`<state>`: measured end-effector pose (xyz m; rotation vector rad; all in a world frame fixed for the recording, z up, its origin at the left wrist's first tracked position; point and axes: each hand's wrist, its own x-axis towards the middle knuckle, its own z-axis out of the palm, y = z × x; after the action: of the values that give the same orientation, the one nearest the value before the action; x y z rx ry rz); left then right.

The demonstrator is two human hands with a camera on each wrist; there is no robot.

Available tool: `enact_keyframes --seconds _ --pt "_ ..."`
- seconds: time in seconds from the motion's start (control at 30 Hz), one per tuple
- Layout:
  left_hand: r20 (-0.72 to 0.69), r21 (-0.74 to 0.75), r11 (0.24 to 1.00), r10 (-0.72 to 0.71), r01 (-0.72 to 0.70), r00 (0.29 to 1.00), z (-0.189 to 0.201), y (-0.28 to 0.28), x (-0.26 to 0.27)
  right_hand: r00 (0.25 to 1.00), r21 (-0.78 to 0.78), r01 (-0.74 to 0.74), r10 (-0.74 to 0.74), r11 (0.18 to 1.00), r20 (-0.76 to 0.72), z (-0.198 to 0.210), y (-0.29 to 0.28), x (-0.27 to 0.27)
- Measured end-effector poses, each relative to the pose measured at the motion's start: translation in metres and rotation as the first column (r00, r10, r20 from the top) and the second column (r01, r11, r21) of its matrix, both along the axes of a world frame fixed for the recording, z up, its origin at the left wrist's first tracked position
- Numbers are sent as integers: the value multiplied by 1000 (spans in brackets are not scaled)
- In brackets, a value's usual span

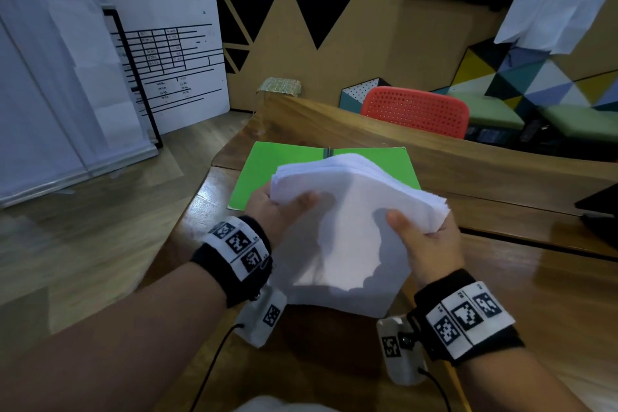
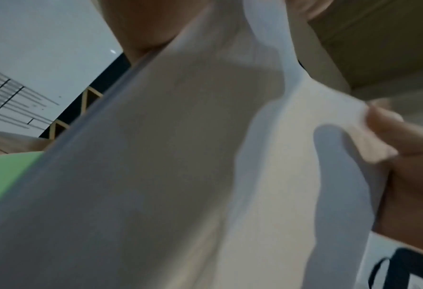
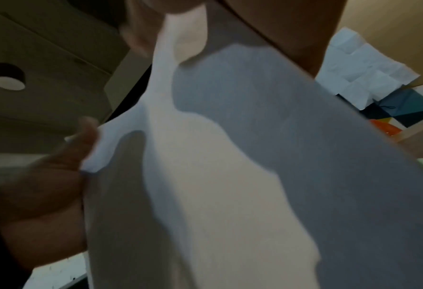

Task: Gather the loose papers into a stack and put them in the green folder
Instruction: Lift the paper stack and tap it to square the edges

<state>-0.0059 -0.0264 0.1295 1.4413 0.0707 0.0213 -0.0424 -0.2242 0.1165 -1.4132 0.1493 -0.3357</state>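
Note:
A thick stack of white papers (image 1: 347,211) is held tilted above the wooden table, its far edges unevenly fanned. My left hand (image 1: 277,207) grips the stack's left side, thumb on top. My right hand (image 1: 424,237) grips the right side, thumb on top too. The green folder (image 1: 257,174) lies open on the table just beyond the stack, partly hidden by it. In the left wrist view the papers (image 2: 180,176) fill the frame, with the other hand's fingers (image 2: 388,136) at the right edge. The right wrist view shows the papers (image 3: 230,176) from below.
The wooden table (image 1: 501,211) has a raised back ledge. A red perforated chair (image 1: 418,110) stands behind it. A dark object (image 1: 602,211) sits at the table's right edge. A whiteboard (image 1: 167,60) leans on the left above the wooden floor.

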Motion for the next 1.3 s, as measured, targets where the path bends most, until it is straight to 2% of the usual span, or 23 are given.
enact_keyframes --seconds 0.07,0.1,0.3,0.43,0.57,0.67,0.7,0.77,0.87,1.0,1.1,1.17,1.3 --pt "-56 27 999 35 -33 998 3 -2 -8 996 -12 74 -74 997 -45 4 6 -3" --pt "-35 10 999 30 -30 999 5 -2 -10 993 -2 101 -101 995 -53 7 6 -3" --pt "118 -95 995 53 -42 992 12 4 -6 996 64 70 -73 995 47 20 0 -12" --pt "102 -202 973 131 -108 986 19 1 3 993 131 88 -97 988 65 26 3 -8" --pt "91 -179 980 98 -80 991 24 1 5 987 169 101 -120 980 103 28 -2 -1" --pt "111 -210 977 46 -22 993 19 5 2 994 158 26 -43 987 103 22 -8 0" --pt "112 -189 982 14 7 994 13 7 1 995 130 -8 -5 991 96 18 -9 -1" --pt "84 -53 995 -78 82 993 7 7 -6 999 55 -8 6 998 35 12 -5 -3" --pt "22 93 995 -47 45 999 12 2 -16 998 61 59 -58 996 -32 11 -1 -5" --pt "44 60 998 5 -8 999 12 6 -15 996 101 87 -86 991 -15 14 -2 -5" --pt "32 156 987 25 -30 999 7 7 -13 999 73 14 -10 997 -51 11 4 -6" --pt "6 147 986 77 -77 997 8 7 -15 998 61 4 -1 998 -57 12 7 -7" --pt "63 105 988 112 -118 992 9 9 -14 1000 50 13 -14 999 12 16 3 -7"
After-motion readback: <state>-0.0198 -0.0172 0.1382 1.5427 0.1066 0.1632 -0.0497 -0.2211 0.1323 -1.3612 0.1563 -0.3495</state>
